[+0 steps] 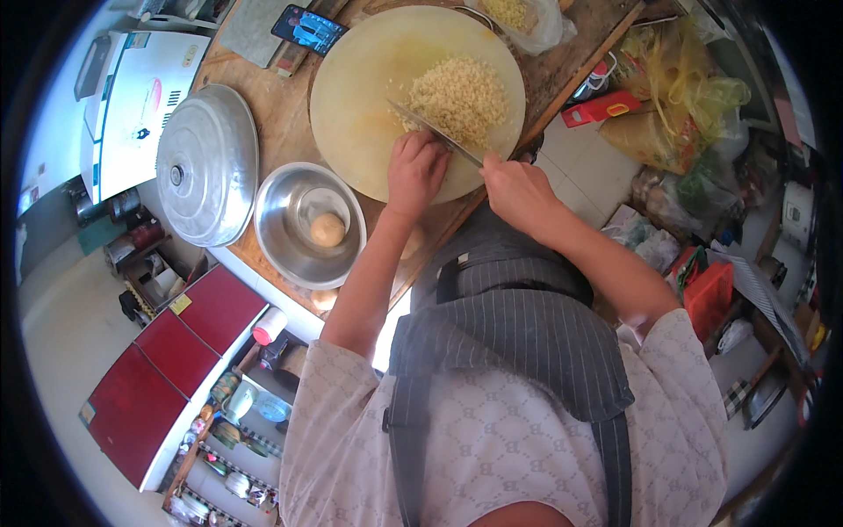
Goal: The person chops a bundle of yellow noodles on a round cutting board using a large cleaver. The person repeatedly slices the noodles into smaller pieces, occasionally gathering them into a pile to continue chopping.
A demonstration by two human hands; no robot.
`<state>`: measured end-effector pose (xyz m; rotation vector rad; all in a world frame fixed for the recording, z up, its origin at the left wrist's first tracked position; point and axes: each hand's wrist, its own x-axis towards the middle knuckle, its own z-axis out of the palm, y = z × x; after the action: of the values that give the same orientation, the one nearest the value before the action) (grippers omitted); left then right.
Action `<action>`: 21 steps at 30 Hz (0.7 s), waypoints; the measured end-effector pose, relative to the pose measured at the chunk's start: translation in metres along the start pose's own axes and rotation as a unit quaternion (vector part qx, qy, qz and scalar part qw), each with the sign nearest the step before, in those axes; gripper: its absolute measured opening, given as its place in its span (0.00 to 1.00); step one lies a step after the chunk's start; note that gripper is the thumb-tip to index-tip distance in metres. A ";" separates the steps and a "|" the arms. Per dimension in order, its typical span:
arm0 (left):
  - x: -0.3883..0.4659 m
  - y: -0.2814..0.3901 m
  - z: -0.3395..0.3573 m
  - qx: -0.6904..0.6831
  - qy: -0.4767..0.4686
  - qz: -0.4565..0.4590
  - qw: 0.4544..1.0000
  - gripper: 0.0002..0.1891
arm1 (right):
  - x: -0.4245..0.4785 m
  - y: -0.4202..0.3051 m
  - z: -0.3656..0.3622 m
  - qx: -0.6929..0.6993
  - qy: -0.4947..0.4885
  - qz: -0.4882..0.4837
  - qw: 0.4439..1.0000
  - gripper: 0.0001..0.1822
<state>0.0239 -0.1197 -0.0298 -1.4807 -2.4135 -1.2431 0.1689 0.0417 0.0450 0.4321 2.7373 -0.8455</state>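
A heap of finely chopped pale food [458,99] lies on a large round chopping board [355,85]. My right hand [519,191] grips the handle end of a knife [454,141], whose blade slants across the board along the heap's near edge. My left hand [418,165] is at the board's near part, fingers bent beside the blade; whether it presses or holds anything under the fingers is hidden. Left of my left forearm, a steel bowl [273,224] holds a round tan item [327,230], perhaps a potato or dough.
A domed metal lid [211,165] stands left of the bowl. A phone [308,29] lies beyond the board, beside a grey slab [253,29]. A plastic bag of chopped food [537,29] sits at the far right. The wooden table's edge [579,76] runs close by my right hand.
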 end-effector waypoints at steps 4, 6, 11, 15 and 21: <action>-0.006 -0.003 0.001 0.019 0.000 0.006 1.000 0.09 | -0.011 0.001 -0.003 0.004 -0.016 0.012 1.000 0.07; -0.007 -0.001 0.001 0.027 -0.002 0.006 1.000 0.09 | -0.031 0.011 0.000 0.009 -0.012 0.014 1.000 0.08; -0.005 0.002 -0.001 -0.008 0.008 -0.013 1.000 0.11 | -0.034 0.015 -0.004 -0.003 -0.008 0.005 1.000 0.12; -0.005 0.000 -0.008 -0.001 0.016 -0.015 1.000 0.13 | -0.035 0.016 -0.002 0.001 0.009 -0.003 1.000 0.12; -0.006 -0.004 -0.004 -0.006 0.011 -0.036 0.999 0.13 | -0.045 0.028 -0.001 0.005 0.000 0.002 1.000 0.12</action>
<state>0.0227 -0.1273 -0.0316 -1.3871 -2.4715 -1.2836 0.2201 0.0551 0.0459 0.4396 2.7331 -0.8575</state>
